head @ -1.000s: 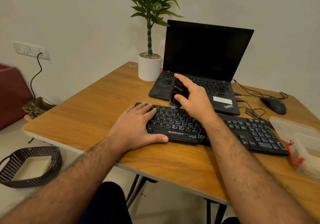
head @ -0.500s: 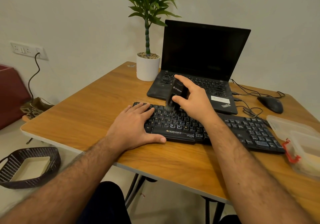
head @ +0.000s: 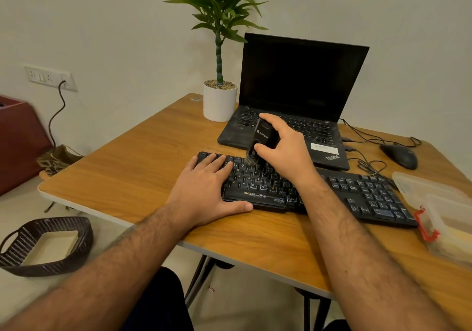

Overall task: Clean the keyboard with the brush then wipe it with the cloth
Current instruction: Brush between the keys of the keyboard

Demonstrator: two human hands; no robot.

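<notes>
A wooden counter (head: 127, 177) carries the keyboard (head: 357, 192) along its near edge. The left hand (head: 204, 190) lies flat and steadying on its left end; the right hand (head: 283, 149) grips the brush (head: 260, 139), bristles on the upper keys. Hard strokes might pop a keycap or sweep dust toward the laptop (head: 293, 95) behind.

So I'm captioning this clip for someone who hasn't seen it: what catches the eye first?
The two hands at the table's centre: the right hand grips a black brush with its bristles on the upper key rows of the black keyboard, while the left hand rests flat on the keyboard's left end. Behind them stand an open laptop with a dark screen and a potted plant.
</notes>
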